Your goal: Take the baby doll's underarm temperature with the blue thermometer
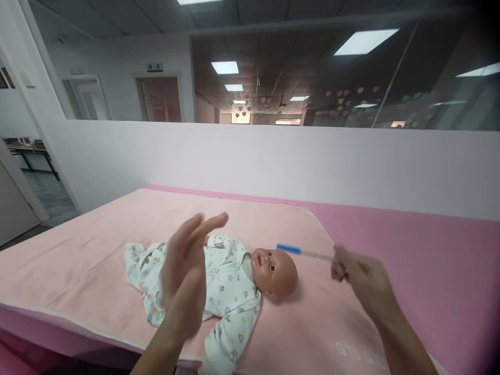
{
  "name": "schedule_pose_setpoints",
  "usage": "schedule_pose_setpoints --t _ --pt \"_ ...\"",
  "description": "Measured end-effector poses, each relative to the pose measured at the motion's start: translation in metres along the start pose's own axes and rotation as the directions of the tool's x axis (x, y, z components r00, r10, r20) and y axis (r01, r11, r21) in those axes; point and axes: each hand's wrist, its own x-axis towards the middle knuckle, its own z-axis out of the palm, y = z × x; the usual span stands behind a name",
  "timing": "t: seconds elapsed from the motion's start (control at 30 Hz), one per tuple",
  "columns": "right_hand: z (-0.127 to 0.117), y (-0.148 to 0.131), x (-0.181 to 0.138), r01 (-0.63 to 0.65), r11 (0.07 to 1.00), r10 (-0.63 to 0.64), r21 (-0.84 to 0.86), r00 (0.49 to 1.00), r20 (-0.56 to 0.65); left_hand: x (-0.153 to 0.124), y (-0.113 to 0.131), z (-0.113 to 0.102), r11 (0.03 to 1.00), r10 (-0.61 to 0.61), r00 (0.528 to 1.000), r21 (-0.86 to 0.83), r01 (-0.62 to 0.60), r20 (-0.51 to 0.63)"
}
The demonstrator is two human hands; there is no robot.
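A baby doll (275, 273) in a white printed sleepsuit (230, 281) lies on its back, its head to the right. My right hand (351, 268) is closed around one end of a thin stick with a blue cylindrical tip (289, 249). That blue tip is above the doll's head in view; whether it touches cannot be told. My left hand (185, 276) is raised in front of the doll's body, fingers stretched out and slightly blurred. It holds nothing and hides part of the sleepsuit.
Under the doll a pale pink blanket (97, 224) covers a pink padded surface (437, 271). Behind it rises a white low wall (250, 161) with a large window (312, 73) above. A doorway at the left shows a desk (29, 148).
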Motion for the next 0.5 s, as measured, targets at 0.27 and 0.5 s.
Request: schedule_pose_setpoints --t 0.27,0.5 --pt "-0.003 -0.046 0.052 0.049 0.7 -0.046 0.712 0.999 -0.024 -0.011 -0.122 -0.005 0.78 -0.324 0.749 0.611 -0.134 0.578" --pt "0.035 0.0 0.039 -0.266 0.85 0.139 0.455 0.946 0.294 -0.032 -0.148 -0.018 0.828 -0.349 0.748 0.56 -0.037 0.565"
